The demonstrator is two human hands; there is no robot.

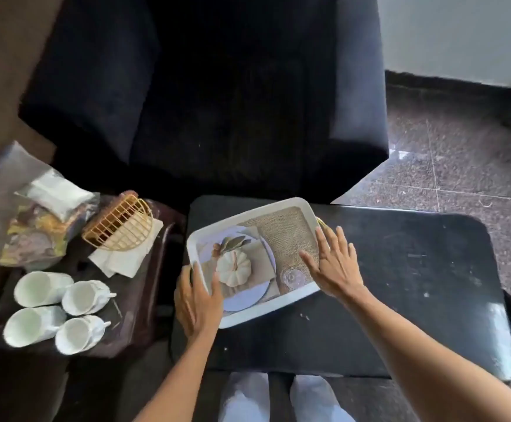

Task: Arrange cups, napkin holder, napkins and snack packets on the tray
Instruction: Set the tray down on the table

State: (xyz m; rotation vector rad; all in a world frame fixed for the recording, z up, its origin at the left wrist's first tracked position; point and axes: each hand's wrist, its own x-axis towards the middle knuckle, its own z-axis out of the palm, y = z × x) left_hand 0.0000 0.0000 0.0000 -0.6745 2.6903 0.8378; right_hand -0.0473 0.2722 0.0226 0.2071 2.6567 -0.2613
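A white-rimmed tray [249,212] with a printed pumpkin picture lies askew on the black table [415,269]. My left hand [198,303] rests flat on the tray's near-left corner, thumb inside the rim. My right hand [334,263] lies on its right end with fingers spread straight. Several white cups [39,289] lie on their sides on the dark side table [140,303] to the left. Behind them a gold wire napkin holder [120,222] sits tipped on white napkins [126,258]. A clear bag of snack packets [32,214] is at the far left.
A dark armchair [211,95] stands right behind both tables. Speckled stone floor [461,153] stretches out to the right. My legs [278,400] in light trousers are below the black table's front edge.
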